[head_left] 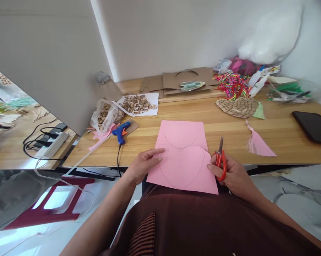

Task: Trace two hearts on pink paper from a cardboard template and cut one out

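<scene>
My left hand (143, 165) pinches the left edge of a pink sheet of paper (183, 169), which tilts over the table's front edge near my lap. A rounded, heart-like pencil outline is drawn on this sheet, and its upper right corner looks cut away. Red-handled scissors (221, 161) are in my right hand (231, 174), blades pointing up and away from me. My right thumb also presses on the paper's right edge. Behind it, a second pink sheet (183, 128) on the table bears a curved pencil line, its lower part hidden.
To the left are a blue glue gun (121, 131), a plastic bag of brown chips (104, 115) and more chips (137, 104) on white paper. A shell-like fan piece (237, 107), pink tassel (259, 142), colourful cords (233, 83) and black phone (313, 126) lie right. Cardboard (189, 80) stands behind.
</scene>
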Demonstrator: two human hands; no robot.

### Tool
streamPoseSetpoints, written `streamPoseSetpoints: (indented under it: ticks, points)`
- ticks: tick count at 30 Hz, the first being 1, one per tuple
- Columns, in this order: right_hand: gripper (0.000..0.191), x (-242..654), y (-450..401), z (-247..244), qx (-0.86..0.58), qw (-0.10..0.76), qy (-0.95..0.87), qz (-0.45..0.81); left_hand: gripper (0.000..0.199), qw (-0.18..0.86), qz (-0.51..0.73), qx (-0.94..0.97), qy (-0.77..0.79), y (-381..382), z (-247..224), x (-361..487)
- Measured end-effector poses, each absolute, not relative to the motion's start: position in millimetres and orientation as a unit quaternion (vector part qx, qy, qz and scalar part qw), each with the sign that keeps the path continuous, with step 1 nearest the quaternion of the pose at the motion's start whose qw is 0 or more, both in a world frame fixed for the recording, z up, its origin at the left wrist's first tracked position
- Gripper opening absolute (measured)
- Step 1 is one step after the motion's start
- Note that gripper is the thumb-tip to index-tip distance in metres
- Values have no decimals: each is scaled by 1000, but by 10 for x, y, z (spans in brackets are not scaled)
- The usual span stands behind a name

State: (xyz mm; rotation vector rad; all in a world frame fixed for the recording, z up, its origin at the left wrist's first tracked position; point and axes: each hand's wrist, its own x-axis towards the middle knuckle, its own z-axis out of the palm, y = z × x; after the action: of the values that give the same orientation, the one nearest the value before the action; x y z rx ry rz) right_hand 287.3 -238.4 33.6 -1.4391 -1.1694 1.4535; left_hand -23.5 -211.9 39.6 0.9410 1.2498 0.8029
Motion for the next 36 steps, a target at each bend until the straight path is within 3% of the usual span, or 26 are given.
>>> streamPoseSetpoints:
  ticks: [4, 11, 17, 21, 26, 30, 36]
  points:
    - [29, 2859, -2407, 357, -564, 391, -523, 506, 51, 553, 330, 484, 593, -2217, 382, -152]
    - [27, 2888, -2447, 442, -513, 396, -609, 458, 61, 437, 343, 585, 591, -2248, 406, -12]
    - [34, 2937, -2502, 666, -454, 432, -590, 509, 58, 423, 373, 625, 540, -2197, 489, -25]
    - [47, 2984, -2532, 808, -420, 481, -476, 605, 58, 434, 411, 623, 505, -2128, 612, -76]
    - [45, 3026, -2479, 620, -419, 506, -440, 612, 63, 449, 472, 591, 476, -2077, 728, -146]
    - [40, 3015, -2450, 453, -419, 461, -458, 634, 65, 476, 492, 564, 462, -2089, 739, -168]
    - [56, 2902, -2441, 575, -440, 363, -463, 679, 66, 537, 499, 522, 436, -2135, 731, -132]
